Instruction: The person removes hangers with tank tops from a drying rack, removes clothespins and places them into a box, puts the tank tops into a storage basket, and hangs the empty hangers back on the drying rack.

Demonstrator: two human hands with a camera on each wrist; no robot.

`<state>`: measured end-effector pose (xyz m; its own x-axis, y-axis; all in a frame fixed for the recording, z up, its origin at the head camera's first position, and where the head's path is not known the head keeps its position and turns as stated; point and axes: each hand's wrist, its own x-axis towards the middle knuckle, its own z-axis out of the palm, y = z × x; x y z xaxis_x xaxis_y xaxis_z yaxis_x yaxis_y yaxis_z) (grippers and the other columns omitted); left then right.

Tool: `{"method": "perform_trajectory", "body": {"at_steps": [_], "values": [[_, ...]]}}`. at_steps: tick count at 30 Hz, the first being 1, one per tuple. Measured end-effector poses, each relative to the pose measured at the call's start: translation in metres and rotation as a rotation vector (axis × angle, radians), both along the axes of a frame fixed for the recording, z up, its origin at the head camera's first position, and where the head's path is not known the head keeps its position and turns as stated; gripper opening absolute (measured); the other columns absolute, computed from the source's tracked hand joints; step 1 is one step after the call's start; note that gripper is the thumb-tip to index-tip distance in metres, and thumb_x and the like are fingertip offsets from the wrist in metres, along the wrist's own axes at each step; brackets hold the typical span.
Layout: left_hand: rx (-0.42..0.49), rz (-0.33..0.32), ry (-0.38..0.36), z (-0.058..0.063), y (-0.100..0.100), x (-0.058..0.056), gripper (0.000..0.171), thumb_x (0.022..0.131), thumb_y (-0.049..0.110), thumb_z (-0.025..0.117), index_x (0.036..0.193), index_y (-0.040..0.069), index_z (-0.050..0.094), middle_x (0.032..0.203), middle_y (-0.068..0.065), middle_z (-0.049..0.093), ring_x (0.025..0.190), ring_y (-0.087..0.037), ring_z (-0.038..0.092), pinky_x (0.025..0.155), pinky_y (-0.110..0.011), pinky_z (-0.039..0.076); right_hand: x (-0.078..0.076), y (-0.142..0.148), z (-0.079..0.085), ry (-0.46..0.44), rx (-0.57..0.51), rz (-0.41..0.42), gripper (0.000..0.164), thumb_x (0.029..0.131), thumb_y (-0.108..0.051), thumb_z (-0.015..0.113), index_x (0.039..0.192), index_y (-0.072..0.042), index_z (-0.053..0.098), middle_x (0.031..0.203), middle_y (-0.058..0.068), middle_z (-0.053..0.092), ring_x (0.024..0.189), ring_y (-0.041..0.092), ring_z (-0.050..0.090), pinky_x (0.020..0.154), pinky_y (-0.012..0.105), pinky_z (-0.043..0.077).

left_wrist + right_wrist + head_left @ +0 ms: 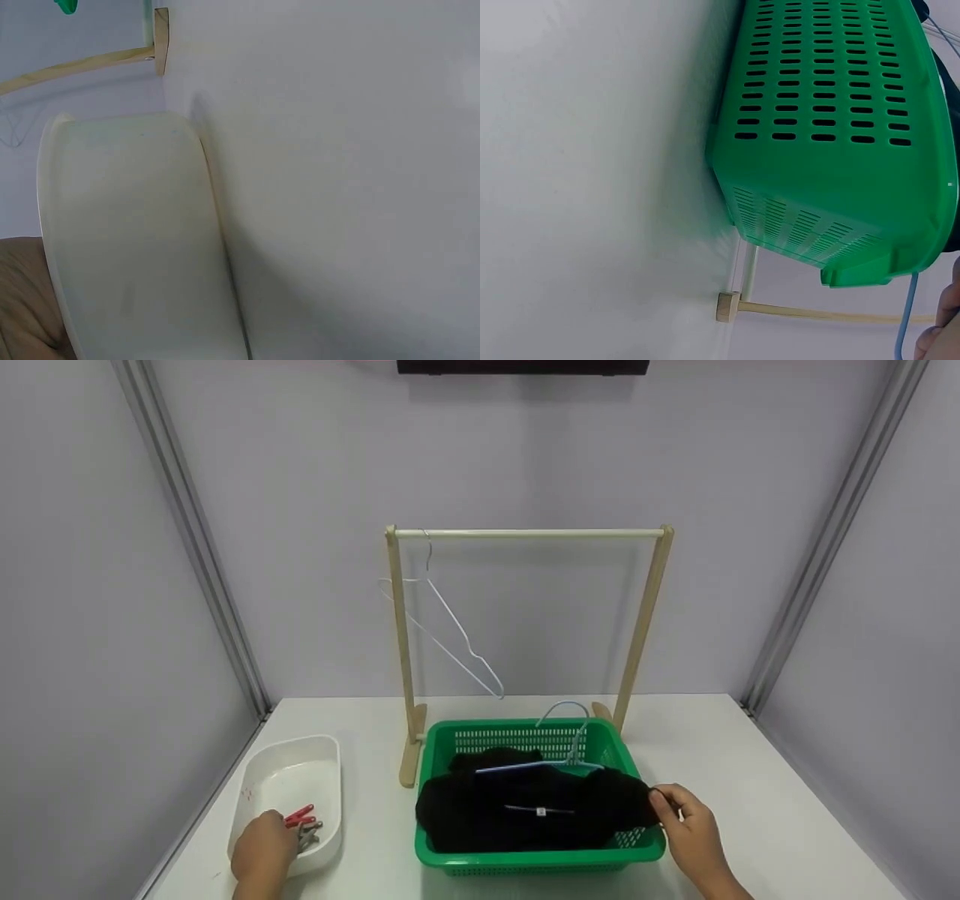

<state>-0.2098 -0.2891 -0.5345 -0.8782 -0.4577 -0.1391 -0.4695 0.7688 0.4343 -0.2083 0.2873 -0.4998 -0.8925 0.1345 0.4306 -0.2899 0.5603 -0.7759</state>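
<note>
A black garment (480, 817) lies across the green basket (540, 859), a small white tag at its neckline. At its right end my right hand (694, 829) pinches the cloth between thumb and fingers. A light blue hanger (517, 766) rests at the garment's upper edge, its hook rising over the basket's back rim. My left hand (264, 847) reaches into the white tub (330, 802), beside red and grey clothespins (307, 832). Its fingertips are hidden, so its hold cannot be told. The left wrist view shows mostly the tub's outer wall (142, 240).
Behind the basket stands a wooden rack (525, 533) with a white wire hanger (457, 622) on the left of its bar. Grey panels enclose the white table (375, 825) at the back and sides. The basket's slotted side (825, 90) fills much of the right wrist view.
</note>
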Motion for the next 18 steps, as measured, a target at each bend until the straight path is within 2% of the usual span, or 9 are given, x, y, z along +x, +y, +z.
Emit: {"method": "perform_trajectory", "body": {"at_steps": [7, 14, 18], "values": [[0.003, 0.001, -0.003, -0.0005, 0.0006, 0.0017, 0.039, 0.091, 0.011, 0.068, 0.118, -0.016, 0.059, 0.108, -0.032, 0.065, 0.092, -0.042, 0.067, 0.08, -0.053, 0.055, -0.0008, 0.0002, -0.0005, 0.005, -0.005, 0.015, 0.014, 0.102, -0.013, 0.059, 0.095, -0.008, 0.07, 0.076, -0.004, 0.059, 0.068, 0.009, 0.05, 0.06, 0.02, 0.041], [0.005, -0.025, 0.042, -0.0033, -0.0004, 0.0035, 0.04, 0.092, 0.012, 0.067, 0.12, -0.014, 0.059, 0.112, -0.033, 0.064, 0.103, -0.05, 0.063, 0.085, -0.057, 0.052, -0.0004, 0.0004, 0.0003, -0.011, 0.001, 0.007, 0.014, 0.102, -0.015, 0.059, 0.096, -0.008, 0.07, 0.078, -0.004, 0.06, 0.07, 0.008, 0.05, 0.061, 0.02, 0.042], [0.005, -0.009, 0.047, -0.0049, 0.0008, 0.0035, 0.04, 0.092, 0.013, 0.067, 0.121, -0.013, 0.059, 0.113, -0.033, 0.064, 0.104, -0.05, 0.062, 0.086, -0.058, 0.051, -0.0004, 0.0002, 0.0008, -0.012, 0.002, 0.008, 0.015, 0.102, -0.015, 0.059, 0.095, -0.008, 0.07, 0.078, -0.004, 0.06, 0.07, 0.009, 0.05, 0.061, 0.021, 0.041]]}}
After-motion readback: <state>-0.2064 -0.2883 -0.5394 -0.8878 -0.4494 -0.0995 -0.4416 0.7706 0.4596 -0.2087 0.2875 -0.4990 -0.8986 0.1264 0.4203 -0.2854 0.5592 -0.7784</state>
